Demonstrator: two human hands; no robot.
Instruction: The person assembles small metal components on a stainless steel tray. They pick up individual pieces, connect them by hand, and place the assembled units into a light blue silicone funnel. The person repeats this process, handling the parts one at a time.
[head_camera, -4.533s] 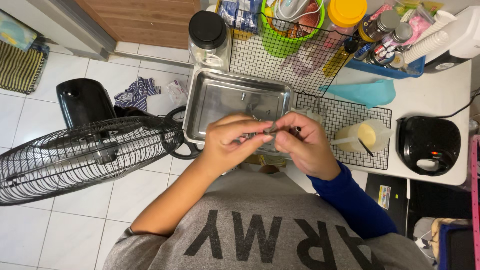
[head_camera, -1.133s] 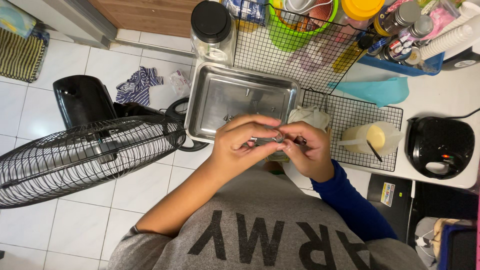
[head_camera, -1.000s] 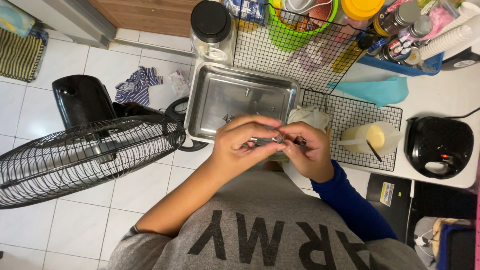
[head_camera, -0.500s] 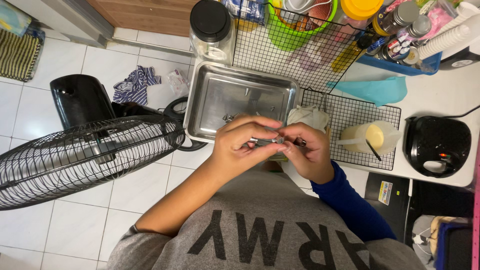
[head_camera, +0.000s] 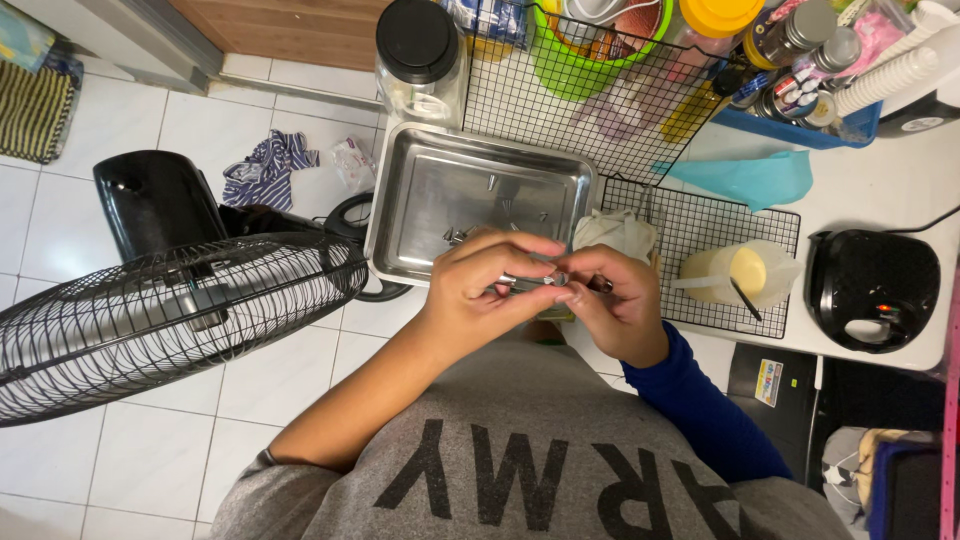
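Head view: left hand (head_camera: 480, 290) and right hand (head_camera: 615, 305) each pinch an end of a small metal piece (head_camera: 532, 282) just below the tray (head_camera: 420, 195); seemingly mid-assembly; next needs fine alignment.

A single camera is sitting on the person's head and looking almost straight down, so the grey printed shirt (head_camera: 520, 470) is filling the near edge of the view and the two hands are meeting close below the lens at the centre. Farther out it is taking in the shallow rectangular steel tray (head_camera: 420, 190) and the black wire rack (head_camera: 560, 110), with the black caged floor fan (head_camera: 170, 320) on white tiles at left and the white counter (head_camera: 900, 200) at right.
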